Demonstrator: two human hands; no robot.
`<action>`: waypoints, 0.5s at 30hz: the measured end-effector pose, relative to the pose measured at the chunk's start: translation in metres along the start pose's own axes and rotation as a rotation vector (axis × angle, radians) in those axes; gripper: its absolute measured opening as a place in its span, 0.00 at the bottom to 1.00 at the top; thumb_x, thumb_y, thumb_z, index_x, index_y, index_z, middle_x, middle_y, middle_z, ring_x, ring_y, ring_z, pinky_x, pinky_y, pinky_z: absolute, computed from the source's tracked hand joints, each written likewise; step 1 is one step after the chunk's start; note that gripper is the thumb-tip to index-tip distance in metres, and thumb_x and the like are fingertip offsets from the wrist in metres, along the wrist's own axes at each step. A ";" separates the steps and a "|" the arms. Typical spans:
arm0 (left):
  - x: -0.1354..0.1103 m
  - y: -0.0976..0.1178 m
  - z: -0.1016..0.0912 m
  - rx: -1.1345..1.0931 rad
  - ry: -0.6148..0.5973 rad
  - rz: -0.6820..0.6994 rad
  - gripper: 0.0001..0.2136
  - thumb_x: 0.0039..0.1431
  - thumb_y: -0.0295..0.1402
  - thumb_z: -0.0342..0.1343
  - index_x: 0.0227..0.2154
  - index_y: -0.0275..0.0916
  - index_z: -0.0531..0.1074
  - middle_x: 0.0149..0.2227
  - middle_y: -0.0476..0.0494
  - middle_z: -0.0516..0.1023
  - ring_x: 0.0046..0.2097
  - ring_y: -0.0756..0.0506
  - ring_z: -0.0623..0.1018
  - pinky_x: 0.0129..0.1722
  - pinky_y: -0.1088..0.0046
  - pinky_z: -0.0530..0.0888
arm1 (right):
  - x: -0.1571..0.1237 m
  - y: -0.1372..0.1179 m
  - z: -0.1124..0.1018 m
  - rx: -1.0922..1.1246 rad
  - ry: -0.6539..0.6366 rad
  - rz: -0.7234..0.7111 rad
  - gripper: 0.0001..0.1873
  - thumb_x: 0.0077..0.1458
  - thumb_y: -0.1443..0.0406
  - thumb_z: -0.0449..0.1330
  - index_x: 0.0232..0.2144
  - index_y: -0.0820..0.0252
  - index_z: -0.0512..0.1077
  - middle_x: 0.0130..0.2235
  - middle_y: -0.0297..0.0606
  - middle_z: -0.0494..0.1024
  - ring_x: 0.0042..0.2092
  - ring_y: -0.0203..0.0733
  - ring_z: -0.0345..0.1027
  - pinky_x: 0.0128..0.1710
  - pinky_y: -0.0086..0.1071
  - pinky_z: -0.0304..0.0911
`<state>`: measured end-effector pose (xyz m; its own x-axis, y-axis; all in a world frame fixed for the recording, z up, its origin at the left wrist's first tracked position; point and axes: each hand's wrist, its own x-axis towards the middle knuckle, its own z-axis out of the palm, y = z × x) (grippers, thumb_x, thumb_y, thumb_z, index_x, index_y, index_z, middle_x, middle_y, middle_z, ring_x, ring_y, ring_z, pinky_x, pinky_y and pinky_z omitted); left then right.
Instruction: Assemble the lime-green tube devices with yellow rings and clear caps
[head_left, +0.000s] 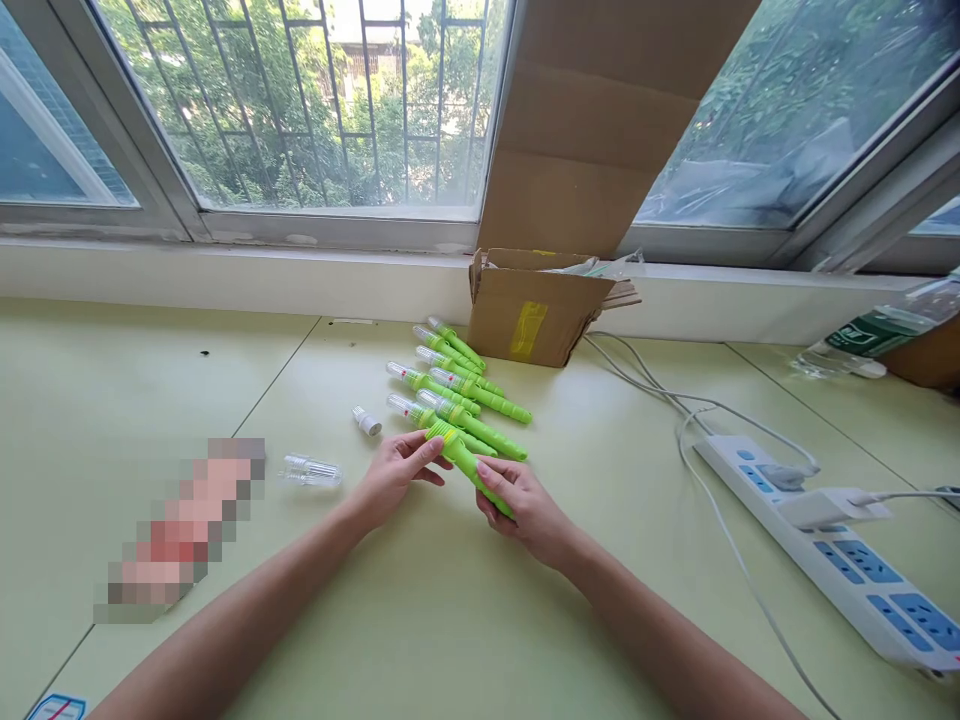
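Observation:
Both my hands hold one bright green light-stick handle (pixel 466 462), tilted above the table with its yellow-ringed end toward the upper left. My left hand (pixel 403 465) pinches that ringed end between thumb and fingers. Lower down, my right hand (pixel 523 503) wraps round the grip. No clear tube shows on this handle. Just behind it lies a loose group of several green light sticks (pixel 487 432) with clear tubes on their ends. To the left of my left hand are a small white ribbed piece (pixel 367 420) and a clear plastic tube (pixel 312 470).
An open cardboard box (pixel 495 310) stands against the sill behind the light sticks. On the right, a white power strip (pixel 806 530) has plugs and trailing cables (pixel 720 515). A plastic bottle (pixel 874 330) lies at the far right. A blurred-out object (pixel 184 530) is at the left.

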<state>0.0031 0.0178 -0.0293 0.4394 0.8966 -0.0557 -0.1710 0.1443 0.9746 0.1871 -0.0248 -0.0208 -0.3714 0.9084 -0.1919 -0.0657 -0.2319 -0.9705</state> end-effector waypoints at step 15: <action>0.000 -0.003 0.004 -0.057 0.043 0.043 0.17 0.56 0.42 0.53 0.42 0.37 0.73 0.44 0.39 0.75 0.44 0.43 0.75 0.37 0.68 0.75 | 0.004 0.020 0.009 -0.575 0.279 -0.387 0.19 0.55 0.53 0.53 0.44 0.59 0.69 0.30 0.35 0.72 0.29 0.36 0.62 0.29 0.31 0.59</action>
<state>0.0067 0.0160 -0.0310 0.3922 0.9195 -0.0250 -0.2392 0.1282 0.9625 0.1756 -0.0290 -0.0394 -0.1667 0.9605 0.2230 0.3793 0.2713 -0.8846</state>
